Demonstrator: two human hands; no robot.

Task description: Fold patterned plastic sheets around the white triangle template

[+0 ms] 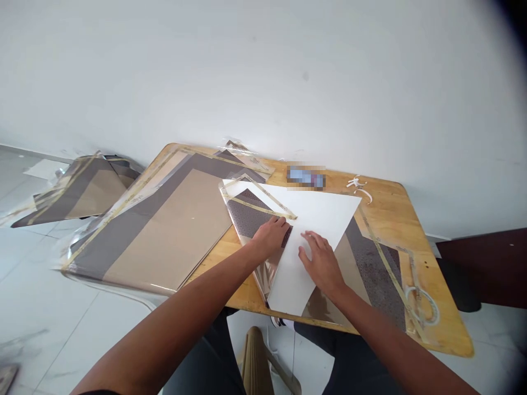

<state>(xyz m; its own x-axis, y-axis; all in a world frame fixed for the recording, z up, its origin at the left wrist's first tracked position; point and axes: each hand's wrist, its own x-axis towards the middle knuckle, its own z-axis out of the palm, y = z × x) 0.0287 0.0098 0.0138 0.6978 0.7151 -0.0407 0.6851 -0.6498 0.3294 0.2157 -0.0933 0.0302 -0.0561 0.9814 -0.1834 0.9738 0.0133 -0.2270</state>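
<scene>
A large white sheet [329, 206] lies at an angle on the wooden table. Over its left part is folded a glossy brown wrapping sheet [261, 211] with a dark speckled band and a clear edge printed with gold strips. My left hand [272, 237] presses on this folded flap, its fingers bent together at the flap's edge. To the right, my right hand [323, 263] is just over the white sheet with thumb and fingers apart, holding nothing. More brown wrapping with a speckled band [373, 274] spreads out from under the white sheet's right side.
A stack of brown and grey wrapping sheets [164, 219] covers the table's left side. A tape roll [424, 305] lies at the right front. White scraps [362, 192] and a blurred-out object [306, 176] are near the wall. More wrapping [82, 192] is beyond the left edge.
</scene>
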